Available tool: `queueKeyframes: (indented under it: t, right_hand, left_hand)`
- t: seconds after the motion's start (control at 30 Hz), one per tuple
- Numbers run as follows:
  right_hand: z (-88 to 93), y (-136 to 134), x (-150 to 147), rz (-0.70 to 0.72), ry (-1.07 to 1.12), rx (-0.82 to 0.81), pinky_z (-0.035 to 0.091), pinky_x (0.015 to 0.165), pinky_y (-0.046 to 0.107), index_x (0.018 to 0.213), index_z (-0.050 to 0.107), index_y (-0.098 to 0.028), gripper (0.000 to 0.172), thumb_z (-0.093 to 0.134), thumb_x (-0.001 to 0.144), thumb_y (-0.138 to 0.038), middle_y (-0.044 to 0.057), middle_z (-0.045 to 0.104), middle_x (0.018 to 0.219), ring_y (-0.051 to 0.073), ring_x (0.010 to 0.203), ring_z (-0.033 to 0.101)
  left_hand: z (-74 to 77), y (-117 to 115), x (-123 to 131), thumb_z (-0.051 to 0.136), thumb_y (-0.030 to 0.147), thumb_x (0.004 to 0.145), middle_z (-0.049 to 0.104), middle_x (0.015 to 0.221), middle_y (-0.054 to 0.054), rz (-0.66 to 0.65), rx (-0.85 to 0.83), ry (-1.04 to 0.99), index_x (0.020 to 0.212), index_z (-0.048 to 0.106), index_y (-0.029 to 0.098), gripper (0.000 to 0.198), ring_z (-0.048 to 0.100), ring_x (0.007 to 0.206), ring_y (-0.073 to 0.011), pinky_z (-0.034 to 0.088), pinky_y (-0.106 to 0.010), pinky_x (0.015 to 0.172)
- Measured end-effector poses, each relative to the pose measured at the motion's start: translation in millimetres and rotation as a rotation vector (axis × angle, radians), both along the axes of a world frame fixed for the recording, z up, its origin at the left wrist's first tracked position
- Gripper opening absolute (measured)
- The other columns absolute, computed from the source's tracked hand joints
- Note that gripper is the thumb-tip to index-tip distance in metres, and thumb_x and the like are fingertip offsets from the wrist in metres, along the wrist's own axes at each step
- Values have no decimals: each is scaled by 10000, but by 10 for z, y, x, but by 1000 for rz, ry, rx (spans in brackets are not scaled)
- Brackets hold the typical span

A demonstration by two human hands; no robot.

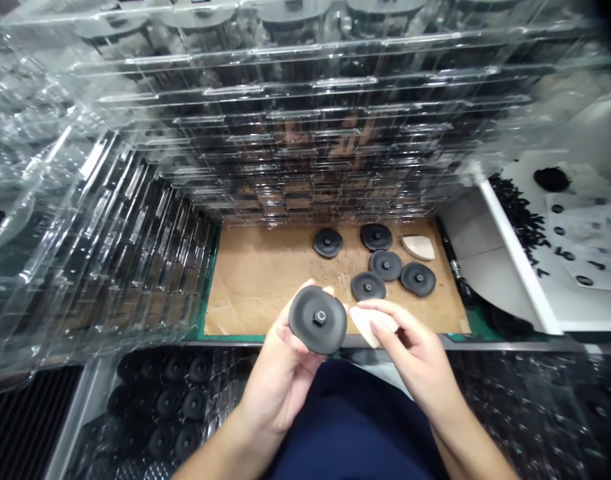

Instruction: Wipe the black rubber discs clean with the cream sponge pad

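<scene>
My left hand (pixel 280 373) grips a round black rubber disc (pixel 318 320) with a small hub in its middle, held face up over the table's front edge. My right hand (pixel 410 353) pinches a pale wedge-shaped pad (pixel 370 323) right beside the disc's right rim. Several more black discs (pixel 385 265) lie on the brown cardboard sheet (pixel 255 280) just beyond my hands. A second pale wedge (pixel 419 247) rests at the cardboard's far right.
Stacks of clear plastic trays (pixel 285 133) wall in the cardboard at the back and left. A tray of black discs (pixel 170 407) sits low at the left. A white bin (pixel 520 260) with small black parts stands on the right.
</scene>
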State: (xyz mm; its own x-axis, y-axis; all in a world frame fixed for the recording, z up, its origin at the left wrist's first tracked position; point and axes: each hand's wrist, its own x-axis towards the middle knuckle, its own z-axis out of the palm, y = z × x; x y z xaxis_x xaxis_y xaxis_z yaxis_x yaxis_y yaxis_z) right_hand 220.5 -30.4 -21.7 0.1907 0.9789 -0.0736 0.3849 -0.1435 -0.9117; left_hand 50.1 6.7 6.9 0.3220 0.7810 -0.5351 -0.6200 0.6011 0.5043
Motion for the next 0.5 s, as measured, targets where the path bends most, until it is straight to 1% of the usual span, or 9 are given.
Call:
queueKeyframes:
  t: [0.07, 0.13, 0.23, 0.27, 0.3, 0.37, 0.4, 0.43, 0.5]
  right_hand:
    - [194, 60, -60, -5, -16, 77, 539, 819, 268, 1044, 671, -249, 189, 541, 923, -315, 20, 716, 1072, 188, 996, 666]
    - [406, 126, -153, 10, -68, 204, 523, 817, 246, 1103, 640, -260, 206, 525, 933, -248, 9, 701, 1102, 164, 997, 653]
    - [632, 193, -307, 151, -180, 417, 508, 791, 292, 1155, 607, -171, 259, 473, 935, -158, 61, 706, 1068, 175, 914, 649]
    - [672, 206, -344, 229, -199, 444, 504, 777, 312, 1143, 610, -139, 259, 461, 930, -142, 74, 714, 1028, 183, 874, 649]
    - [696, 216, -368, 312, -198, 429, 502, 763, 318, 1120, 618, -123, 252, 459, 925, -132, 74, 720, 990, 184, 839, 648]
    - [709, 241, -390, 453, -155, 316, 499, 733, 292, 1061, 641, -141, 225, 473, 915, -115, 39, 725, 932, 164, 800, 646]
    - [704, 259, -396, 492, -140, 269, 493, 721, 277, 1032, 650, -156, 215, 480, 911, -105, 23, 725, 923, 154, 800, 647]
    - [693, 278, -406, 488, -142, 261, 486, 712, 271, 1018, 654, -157, 214, 479, 909, -98, 21, 724, 930, 151, 806, 646]
    - [660, 309, -439, 358, -206, 365, 470, 718, 303, 1051, 643, -113, 237, 448, 919, -94, 69, 720, 965, 174, 820, 640]
  left_hand:
    - [0, -16, 7, 860, 301, 585, 697, 1122, -22, 0, 5, 16, 1088, 684, 268, 535, 670, 1019, -231, 538, -280, 862]
    - [-8, -38, 16, 863, 284, 582, 711, 1087, -28, -5, 16, 32, 1096, 679, 252, 547, 678, 990, -218, 541, -261, 841]
    - [-41, -57, 5, 857, 259, 593, 738, 1011, -29, -42, 16, 40, 1090, 684, 246, 526, 682, 967, -200, 537, -250, 849]
    - [-54, -56, -7, 860, 231, 585, 743, 1010, -21, -50, 13, 37, 1077, 691, 258, 521, 683, 975, -199, 534, -252, 863]
    - [-67, -52, -21, 866, 192, 566, 747, 1021, -9, -46, 9, 37, 1064, 696, 277, 533, 685, 982, -199, 534, -253, 872]
    - [-85, -39, -42, 870, 128, 533, 749, 1042, 16, -8, 5, 51, 1043, 701, 308, 567, 694, 972, -192, 542, -245, 859]
    - [-87, -35, -43, 869, 112, 525, 751, 1038, 18, -1, 3, 64, 1039, 702, 309, 575, 698, 959, -190, 547, -242, 844]
    - [-85, -34, -38, 866, 124, 536, 752, 1032, 6, -9, 0, 74, 1046, 701, 294, 563, 699, 957, -195, 551, -248, 838]
    - [-76, -36, -24, 863, 204, 569, 753, 1014, -39, -67, 4, 65, 1047, 707, 236, 503, 690, 976, -217, 550, -269, 849]
